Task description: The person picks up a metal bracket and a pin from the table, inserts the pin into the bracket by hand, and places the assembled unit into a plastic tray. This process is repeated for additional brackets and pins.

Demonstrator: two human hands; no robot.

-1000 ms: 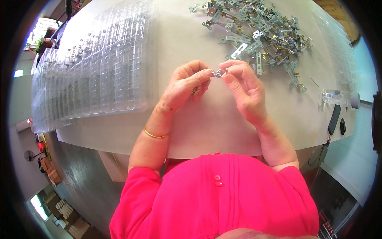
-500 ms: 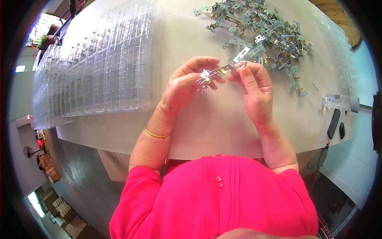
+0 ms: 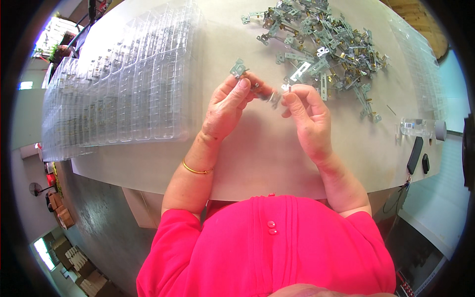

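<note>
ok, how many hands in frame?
2. Left hand and right hand, both over the table, pinching one small metal part between them. No others visible.

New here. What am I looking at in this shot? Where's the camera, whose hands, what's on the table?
There is no machine: a person works with two bare hands. The single picture comes from a wide fisheye camera worn on the person's head, looking down, so straight edges bend near the rim and the pink top fills the bottom.

The left hand and the right hand meet over a pale table. Together they pinch a small metal bracket, one end poking out above the left fingers.

Further back to the right lies a loose heap of similar metal parts. On the left are rows of clear plastic trays. At the right edge sit a clear plastic piece and two small dark objects; what they are is unclear.
</note>
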